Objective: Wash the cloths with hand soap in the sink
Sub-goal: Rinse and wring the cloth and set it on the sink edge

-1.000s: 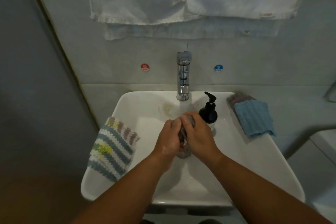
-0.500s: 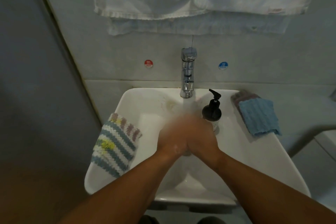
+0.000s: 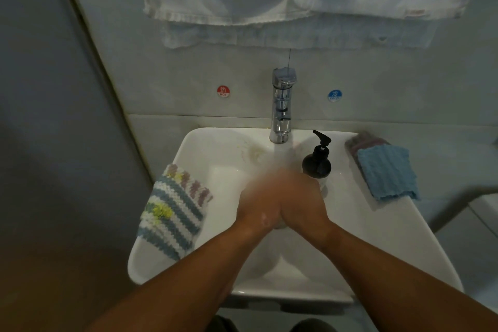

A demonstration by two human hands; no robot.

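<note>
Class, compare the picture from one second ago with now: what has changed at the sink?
The left hand and right hand have pressed closer together and blur with rubbing; the grey cloth they hold, clearly seen before, now barely peeks out below. Striped cloth, blue cloth and soap bottle stayed put.

Soap bottle (image 3: 317,164) and tap (image 3: 281,105) crowd the sink's (image 3: 382,237) back; left bowl lies open.
</note>
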